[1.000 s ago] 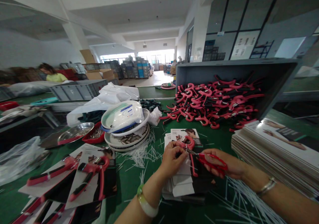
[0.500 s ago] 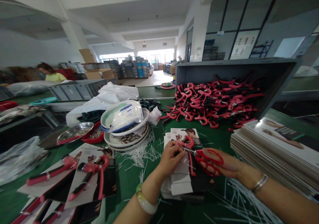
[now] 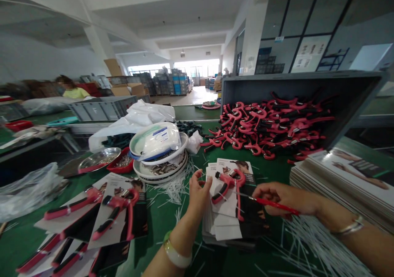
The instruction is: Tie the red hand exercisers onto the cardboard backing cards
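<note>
Red-handled scissors (image 3: 277,205) are in my right hand (image 3: 285,199), its fingers wrapped round the handles and the blades pointing left over the card stack. My left hand (image 3: 198,188) is raised at the stack's left edge, fingers apart and holding nothing. Between the hands, a pink and black pliers-like tool (image 3: 227,186) lies on the top card of a stack of printed cards (image 3: 227,232). More such tools on cards (image 3: 118,213) lie at the lower left.
A tipped grey crate (image 3: 353,104) spills pink tools behind the stack. Thick card piles (image 3: 341,186) stand at right. Stacked white trays (image 3: 160,170), a red bowl (image 3: 123,162) and loose white ties (image 3: 308,244) lie around. A person (image 3: 74,91) is at far left.
My left hand has let go at the tool and moved left, its fingers opening. The scissors have drawn back to the right and turned edge-on. The view has shifted slightly.
</note>
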{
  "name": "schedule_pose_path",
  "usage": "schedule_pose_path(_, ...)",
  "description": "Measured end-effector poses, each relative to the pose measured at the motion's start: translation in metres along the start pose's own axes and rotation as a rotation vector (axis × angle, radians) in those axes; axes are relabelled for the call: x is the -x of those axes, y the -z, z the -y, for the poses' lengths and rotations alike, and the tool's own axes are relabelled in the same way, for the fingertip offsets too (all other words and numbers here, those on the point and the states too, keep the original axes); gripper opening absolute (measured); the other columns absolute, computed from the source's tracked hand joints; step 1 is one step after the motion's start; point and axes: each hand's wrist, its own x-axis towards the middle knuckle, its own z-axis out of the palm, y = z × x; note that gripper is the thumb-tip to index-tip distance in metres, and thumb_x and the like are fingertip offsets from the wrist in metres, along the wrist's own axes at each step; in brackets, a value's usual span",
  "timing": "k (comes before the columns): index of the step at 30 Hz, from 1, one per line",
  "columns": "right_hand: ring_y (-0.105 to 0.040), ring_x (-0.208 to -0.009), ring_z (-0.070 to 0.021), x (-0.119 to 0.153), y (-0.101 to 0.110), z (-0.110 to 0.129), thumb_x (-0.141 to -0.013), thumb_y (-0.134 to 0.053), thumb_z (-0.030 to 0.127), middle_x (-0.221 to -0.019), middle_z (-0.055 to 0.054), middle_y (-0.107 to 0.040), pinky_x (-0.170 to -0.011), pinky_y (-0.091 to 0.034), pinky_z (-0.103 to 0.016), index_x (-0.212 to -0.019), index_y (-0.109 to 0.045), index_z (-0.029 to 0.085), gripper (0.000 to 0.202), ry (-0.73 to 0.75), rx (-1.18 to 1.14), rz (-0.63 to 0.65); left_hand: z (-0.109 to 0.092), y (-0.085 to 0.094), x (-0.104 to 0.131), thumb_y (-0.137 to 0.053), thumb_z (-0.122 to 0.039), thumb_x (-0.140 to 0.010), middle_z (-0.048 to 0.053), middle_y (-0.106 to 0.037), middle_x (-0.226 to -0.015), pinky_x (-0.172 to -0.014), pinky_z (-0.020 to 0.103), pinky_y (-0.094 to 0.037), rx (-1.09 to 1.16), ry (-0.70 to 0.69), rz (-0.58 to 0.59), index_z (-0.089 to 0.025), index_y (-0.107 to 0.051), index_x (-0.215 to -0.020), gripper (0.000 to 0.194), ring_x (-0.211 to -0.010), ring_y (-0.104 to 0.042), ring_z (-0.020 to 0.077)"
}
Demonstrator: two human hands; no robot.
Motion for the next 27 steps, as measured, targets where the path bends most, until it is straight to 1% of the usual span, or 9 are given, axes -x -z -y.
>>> schedule_pose_path(2,-0.041,-0.045,-0.0031,-0.003,0.009,0.019,-0.059,-0.078,0.047,-0.061,0.005,-0.055,-0.040,-0.032,-0.014,-0.093,-0.062,0.015,0.049,-0.011,0.191,0.086,-0.002,0.005,0.006,-0.062,-0.039,-0.076,0.005,-0.061,-0.097,-0.072,0.027,-0.043,-0.085,-0.009,0.020,-0.018,-0.061,-0.102,0.033,-0.077,-0.054,0.0152)
schedule_pose_path(3,-0.041,-0.046,-0.0036,-0.007,0.011,0.028,-0.058,-0.079,0.046,-0.059,0.005,-0.054,-0.041,-0.031,-0.015,-0.091,-0.063,0.015,0.048,-0.027,0.257,0.121,-0.003,0.006,0.009,-0.066,-0.039,-0.072,0.005,-0.062,-0.094,-0.070,0.027,-0.043,-0.129,-0.004,0.067,-0.018,-0.063,-0.097,0.033,-0.076,-0.055,0.0153)
schedule_pose_path(6,-0.043,-0.045,-0.0049,-0.023,0.012,0.050,-0.054,-0.080,0.048,-0.055,0.005,-0.054,-0.040,-0.032,-0.015,-0.084,-0.065,0.015,0.047,-0.072,0.391,0.169,-0.006,0.006,0.016,-0.067,-0.043,-0.070,0.001,-0.063,-0.072,-0.060,0.024,-0.041,-0.168,0.045,0.232,-0.017,-0.065,-0.081,0.028,-0.065,-0.055,0.0139)
schedule_pose_path(8,-0.043,-0.043,-0.0054,-0.034,0.011,0.058,-0.051,-0.081,0.050,-0.052,0.006,-0.053,-0.038,-0.032,-0.016,-0.082,-0.066,0.015,0.049,-0.099,0.464,0.177,-0.006,0.005,0.017,-0.065,-0.044,-0.072,0.000,-0.063,-0.065,-0.056,0.023,-0.038,-0.134,0.073,0.273,-0.016,-0.066,-0.079,0.029,-0.060,-0.054,0.0128)
schedule_pose_path(13,-0.044,-0.038,-0.0045,-0.047,0.017,0.064,-0.050,-0.081,0.052,-0.049,0.007,-0.054,-0.035,-0.032,-0.014,-0.083,-0.066,0.017,0.050,-0.159,0.460,0.285,-0.002,0.009,0.009,-0.071,-0.040,-0.066,0.002,-0.066,-0.069,-0.055,0.022,-0.038,-0.056,0.093,0.321,-0.014,-0.068,-0.082,0.031,-0.060,-0.054,0.0122)
schedule_pose_path(17,-0.044,-0.036,-0.0040,-0.053,0.027,0.066,-0.050,-0.078,0.058,-0.050,0.007,-0.056,-0.034,-0.035,-0.014,-0.080,-0.064,0.017,0.053,-0.222,0.409,0.335,-0.003,0.011,0.003,-0.073,-0.037,-0.063,0.001,-0.065,-0.066,-0.051,0.021,-0.035,0.044,0.146,0.391,-0.013,-0.068,-0.078,0.029,-0.054,-0.050,0.0092)
schedule_pose_path(20,-0.045,-0.034,-0.0042,-0.062,0.032,0.067,-0.051,-0.076,0.061,-0.051,0.007,-0.057,-0.033,-0.037,-0.014,-0.083,-0.064,0.017,0.056,-0.267,0.396,0.370,-0.004,0.011,0.001,-0.075,-0.038,-0.060,0.001,-0.063,-0.062,-0.050,0.021,-0.034,0.073,0.180,0.411,-0.013,-0.068,-0.075,0.030,-0.052,-0.048,0.0087)
schedule_pose_path(24,-0.044,-0.034,-0.0032,-0.074,0.035,0.068,-0.055,-0.077,0.057,-0.051,0.008,-0.057,-0.032,-0.034,-0.013,-0.082,-0.065,0.017,0.050,-0.242,0.416,0.409,-0.008,0.011,0.000,-0.076,-0.040,-0.057,-0.001,-0.061,-0.057,-0.048,0.021,-0.033,0.096,0.223,0.430,-0.013,-0.068,-0.073,0.033,-0.050,-0.048,0.0087)
schedule_pose_path(27,-0.045,-0.034,-0.0033,-0.078,0.034,0.072,-0.051,-0.079,0.055,-0.050,0.008,-0.056,-0.033,-0.034,-0.013,-0.084,-0.066,0.017,0.052,-0.243,0.458,0.428,-0.011,0.012,0.000,-0.077,-0.041,-0.057,0.000,-0.061,-0.058,-0.049,0.021,-0.035,0.110,0.224,0.427,-0.013,-0.067,-0.072,0.034,-0.050,-0.049,0.0089)
